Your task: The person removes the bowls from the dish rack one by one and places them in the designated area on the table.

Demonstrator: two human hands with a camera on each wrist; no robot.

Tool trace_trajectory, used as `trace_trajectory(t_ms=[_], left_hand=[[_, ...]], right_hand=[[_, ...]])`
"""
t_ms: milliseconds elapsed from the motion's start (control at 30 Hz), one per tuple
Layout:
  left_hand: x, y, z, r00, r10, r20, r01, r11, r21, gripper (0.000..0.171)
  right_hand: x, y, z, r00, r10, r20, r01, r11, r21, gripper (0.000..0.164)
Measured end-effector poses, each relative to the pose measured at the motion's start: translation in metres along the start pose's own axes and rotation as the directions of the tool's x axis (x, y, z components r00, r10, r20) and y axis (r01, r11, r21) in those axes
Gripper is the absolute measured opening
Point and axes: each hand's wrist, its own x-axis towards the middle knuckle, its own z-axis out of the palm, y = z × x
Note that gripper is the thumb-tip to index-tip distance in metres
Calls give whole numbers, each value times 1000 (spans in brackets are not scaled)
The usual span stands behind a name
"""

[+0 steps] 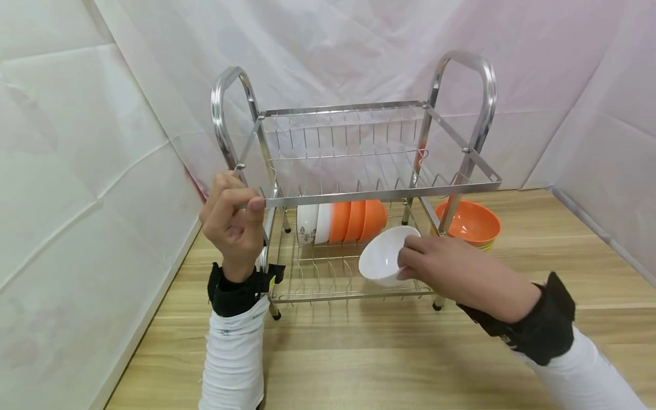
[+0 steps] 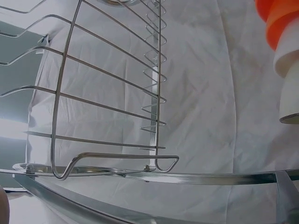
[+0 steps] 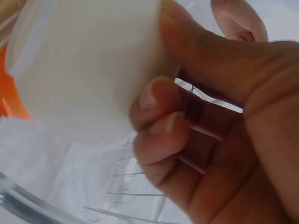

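A two-tier metal dish rack (image 1: 328, 199) stands on the wooden table. My left hand (image 1: 233, 219) grips the front left corner of its upper tier, fingers curled and thumb by the bar's end. With the right hand (image 1: 441, 265) I pinch the rim of a white bowl (image 1: 381, 256), tilted over the right front of the lower tier. Close up in the right wrist view, thumb and fingers hold the white bowl (image 3: 88, 70). Behind it, a row of nested bowls stands on edge in the lower tier: white ones (image 1: 307, 223) at left, orange ones (image 1: 353, 221) at right.
An orange bowl (image 1: 468, 222) sits on the table right of the rack, with yellow-green below its rim. The upper tier's wires (image 2: 107, 72) hold no dishes. White cloth (image 1: 328, 51) hangs behind, and a white wall (image 1: 77, 199) rises at left.
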Motion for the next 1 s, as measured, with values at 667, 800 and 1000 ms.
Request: trace_trajectory(t_ms=[667, 800, 1000], left_hand=[[4, 5, 4, 1000, -6, 5, 6, 1000, 23, 53], [3, 4, 3, 1000, -6, 1, 6, 999, 34, 54], [2, 4, 0, 1000, -3, 20, 2, 999, 40, 53]], right_hand=[[-48, -21, 52, 961, -224, -161, 274, 843, 462, 12], [-46, -22, 63, 962, -255, -101, 270, 820, 505, 13], [-43, -21, 82, 951, -304, -52, 280, 779, 561, 10]])
